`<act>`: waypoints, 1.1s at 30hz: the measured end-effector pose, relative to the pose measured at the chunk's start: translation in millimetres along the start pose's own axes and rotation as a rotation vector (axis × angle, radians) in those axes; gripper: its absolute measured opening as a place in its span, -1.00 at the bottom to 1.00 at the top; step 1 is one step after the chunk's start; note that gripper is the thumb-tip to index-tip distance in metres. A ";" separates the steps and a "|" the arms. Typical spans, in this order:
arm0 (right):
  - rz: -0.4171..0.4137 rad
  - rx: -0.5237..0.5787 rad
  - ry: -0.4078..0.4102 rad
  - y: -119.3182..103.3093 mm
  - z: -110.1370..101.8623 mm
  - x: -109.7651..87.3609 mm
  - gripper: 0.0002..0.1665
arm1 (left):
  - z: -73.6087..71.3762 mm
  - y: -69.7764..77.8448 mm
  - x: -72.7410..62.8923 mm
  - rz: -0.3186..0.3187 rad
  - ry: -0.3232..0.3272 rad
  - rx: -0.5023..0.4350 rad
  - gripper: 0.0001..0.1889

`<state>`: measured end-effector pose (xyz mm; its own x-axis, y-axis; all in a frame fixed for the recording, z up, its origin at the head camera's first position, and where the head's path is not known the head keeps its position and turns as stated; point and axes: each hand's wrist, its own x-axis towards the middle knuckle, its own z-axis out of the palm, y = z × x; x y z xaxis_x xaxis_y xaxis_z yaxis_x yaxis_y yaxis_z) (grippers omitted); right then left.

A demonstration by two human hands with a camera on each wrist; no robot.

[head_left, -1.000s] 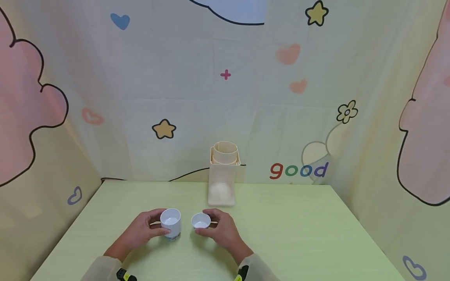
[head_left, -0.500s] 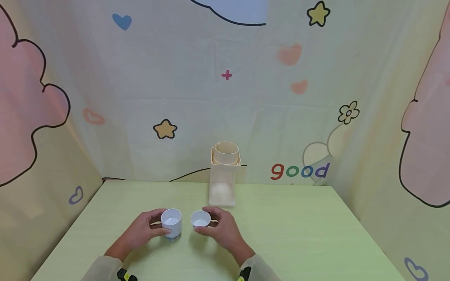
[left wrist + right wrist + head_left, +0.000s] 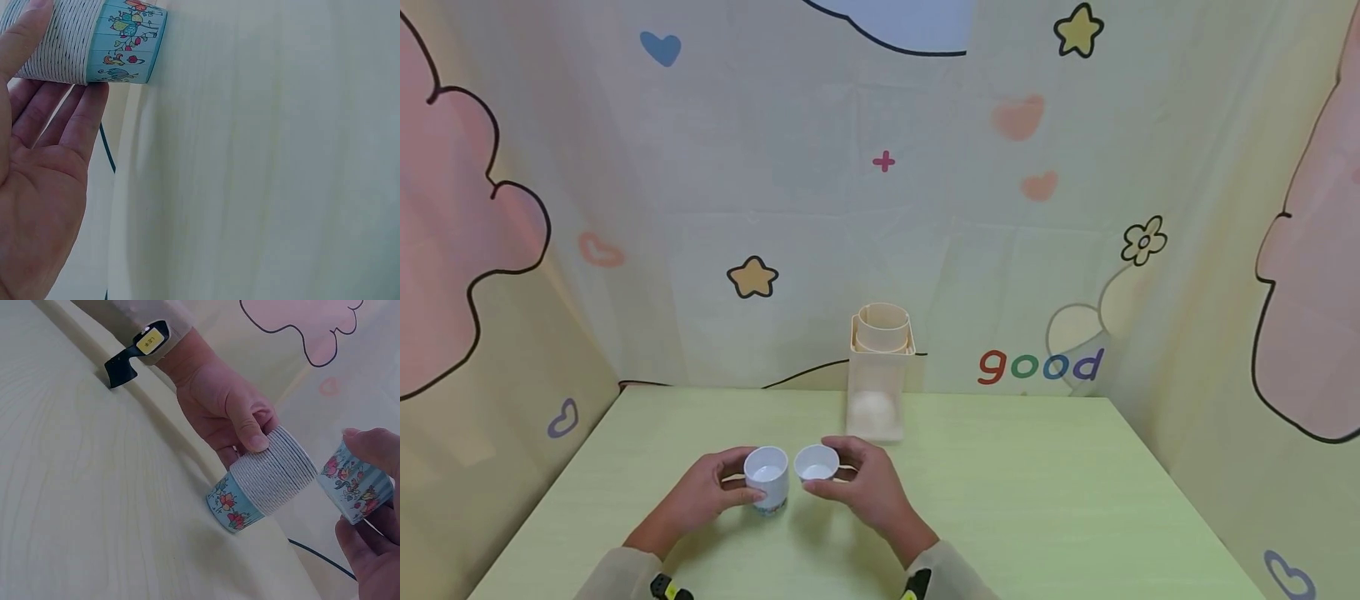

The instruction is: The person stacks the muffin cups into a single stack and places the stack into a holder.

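In the head view my left hand [image 3: 721, 485] grips a stack of nested paper cups [image 3: 767, 485] upright from its left side. The left wrist view shows the stack's many white rims and a blue, flower-printed bottom cup [image 3: 127, 44]. My right hand [image 3: 867, 482] pinches a single paper cup [image 3: 817, 463] between thumb and fingers, just right of the stack and slightly higher. In the right wrist view this blue cup with red flowers [image 3: 354, 481] is close beside the top rim of the stack [image 3: 275, 472]. Both mouths face up in the head view.
A cream cup dispenser [image 3: 876, 392] with a round tube [image 3: 883, 327] in its top stands at the table's back edge, behind the hands. The pale green table [image 3: 1037, 492] ends at a printed cloth backdrop [image 3: 820, 167] with cloth on both sides.
My right hand has moved left and slightly up with its cup, narrowing the gap to the stack. My left hand and the stack have stayed almost still.
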<state>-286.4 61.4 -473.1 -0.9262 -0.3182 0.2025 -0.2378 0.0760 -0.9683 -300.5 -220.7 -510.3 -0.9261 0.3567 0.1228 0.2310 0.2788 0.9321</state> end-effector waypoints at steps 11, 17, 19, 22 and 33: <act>-0.001 0.041 0.000 -7.9 9.2 7.3 -0.27 | 0.8 -3.3 -1.0 0.006 0.004 0.002 -0.26; -0.008 0.050 0.013 -9.8 14.7 11.3 -0.28 | 1.0 -1.9 -1.4 0.002 -0.004 -0.017 -0.25; -0.009 0.064 0.014 -11.0 16.2 12.3 -0.28 | 1.2 -1.2 -1.4 0.001 -0.003 -0.011 -0.24; -0.008 0.074 0.014 -13.2 18.6 13.9 -0.29 | 1.5 -0.5 -1.4 0.000 -0.002 0.001 -0.24; -0.016 0.084 -0.005 -19.4 31.1 22.3 -0.32 | 1.1 -3.0 -0.8 -0.013 0.013 0.014 -0.26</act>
<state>-293.3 23.4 -454.3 -0.9209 -0.3237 0.2170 -0.2264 -0.0089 -0.9740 -300.1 -220.9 -513.5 -0.9328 0.3417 0.1149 0.2227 0.2955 0.9290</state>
